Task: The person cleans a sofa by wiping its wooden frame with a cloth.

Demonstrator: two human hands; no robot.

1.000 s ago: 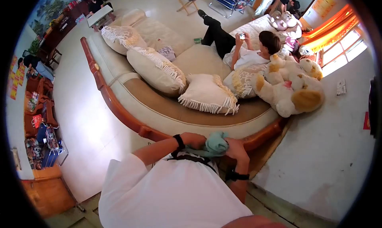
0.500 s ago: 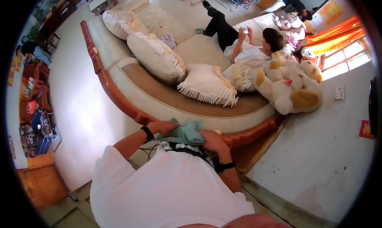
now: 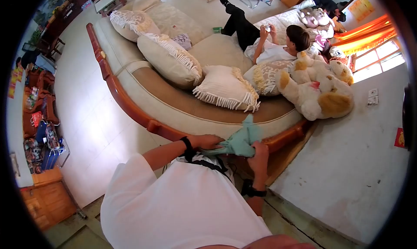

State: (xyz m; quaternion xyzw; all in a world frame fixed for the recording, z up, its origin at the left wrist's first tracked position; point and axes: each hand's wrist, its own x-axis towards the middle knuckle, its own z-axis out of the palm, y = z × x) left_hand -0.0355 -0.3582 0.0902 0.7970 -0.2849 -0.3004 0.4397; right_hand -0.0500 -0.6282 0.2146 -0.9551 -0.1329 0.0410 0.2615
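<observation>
A teal cloth [image 3: 240, 141] is stretched between my hands in front of my waist, with one corner sticking up over the sofa's edge. My left hand [image 3: 207, 141] grips the cloth's left end. At its right end, my right hand [image 3: 259, 155] is closed on the fabric in a fist. Both wrists wear black bands. Just beyond the cloth runs the red-brown wooden trim [image 3: 158, 128] of the curved sofa [image 3: 173, 114].
Fringed cushions [image 3: 226, 87] and large plush toys [image 3: 323, 97] lie on the sofa. A person [image 3: 271, 51] reclines there holding a small device. A white wall [image 3: 343, 162] stands at the right. Other people are farther off, at the back right and far left.
The cloth and both hands first shifted left, then back right. My right hand now sits farther from my left, and a cloth corner has swung upward.
</observation>
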